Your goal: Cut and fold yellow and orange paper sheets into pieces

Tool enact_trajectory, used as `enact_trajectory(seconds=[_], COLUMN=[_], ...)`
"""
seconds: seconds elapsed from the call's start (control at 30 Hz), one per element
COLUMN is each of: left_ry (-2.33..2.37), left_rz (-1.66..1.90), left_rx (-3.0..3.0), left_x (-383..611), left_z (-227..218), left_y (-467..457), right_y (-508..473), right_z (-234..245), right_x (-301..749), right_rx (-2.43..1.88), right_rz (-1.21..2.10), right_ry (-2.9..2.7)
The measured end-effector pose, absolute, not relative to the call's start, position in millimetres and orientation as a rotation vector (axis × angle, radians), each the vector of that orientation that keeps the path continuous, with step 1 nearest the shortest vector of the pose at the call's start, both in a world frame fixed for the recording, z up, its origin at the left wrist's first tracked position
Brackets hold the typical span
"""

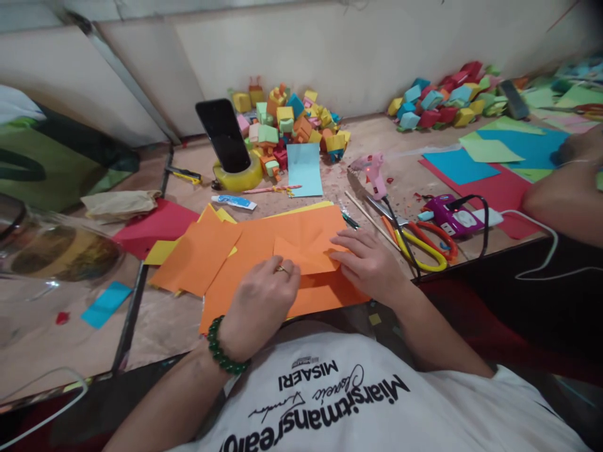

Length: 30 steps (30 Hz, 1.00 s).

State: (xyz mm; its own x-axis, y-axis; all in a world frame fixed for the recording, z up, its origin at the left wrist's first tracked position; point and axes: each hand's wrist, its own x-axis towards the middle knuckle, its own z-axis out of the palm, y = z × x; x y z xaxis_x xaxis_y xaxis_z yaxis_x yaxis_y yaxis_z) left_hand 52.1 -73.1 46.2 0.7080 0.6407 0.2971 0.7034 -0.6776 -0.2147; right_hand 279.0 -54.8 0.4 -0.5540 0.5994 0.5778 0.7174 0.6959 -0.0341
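Note:
A creased sheet of orange paper [304, 247] lies over larger orange sheets [325, 301] at the table's front edge. My left hand [264, 301], with a ring and a green bead bracelet, is closed at the sheet's near left corner, fingertips pinched together. At its right edge, my right hand [370, 262] grips the paper between thumb and bent fingers. The near edge of the creased sheet is lifted a little from the paper beneath. More orange pieces [200, 251] and some yellow paper are spread to the left.
Behind the paper are a glue tube [234, 201], a phone [223, 135] in a tape roll [238, 174] and folded paper blocks [282, 122]. To the right lie scissors [424, 248], a pink glue gun [374, 174] and a purple power adapter [455, 216]. Another person's arm [565, 194] rests farther right.

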Motion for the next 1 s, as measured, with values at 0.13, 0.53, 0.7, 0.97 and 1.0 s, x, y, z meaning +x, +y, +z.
enact_trajectory(seconds=[0.13, 0.53, 0.7, 0.97, 1.0], left_ry=[-1.171, -1.112, -1.01, -1.047, -1.055], left_rz=[-0.228, -0.533, -0.57, -0.692, -0.696], left_rx=[-2.623, -2.815, -2.748, -2.77, -2.784], left_x=[37.9, 41.3, 39.5, 35.8, 35.7], left_z=[29.3, -4.2, -2.0, 0.0, 0.4], left_y=[-69.6, -100.5, -103.1, -109.1, -109.1], right_y=[-66.2, -72.3, -57.5, -38.7, -38.2], right_z=[10.1, 2.4, 11.3, 14.2, 12.6], right_x=[264.8, 254.6, 281.9, 278.4, 274.3], right_rx=[-0.962, -0.874, -0.839, -1.055, -1.094], right_rz=[-0.262, 0.287, 0.922, 0.955, 0.928], right_ry=[-2.492, -2.646, -2.547, -2.289, -2.268])
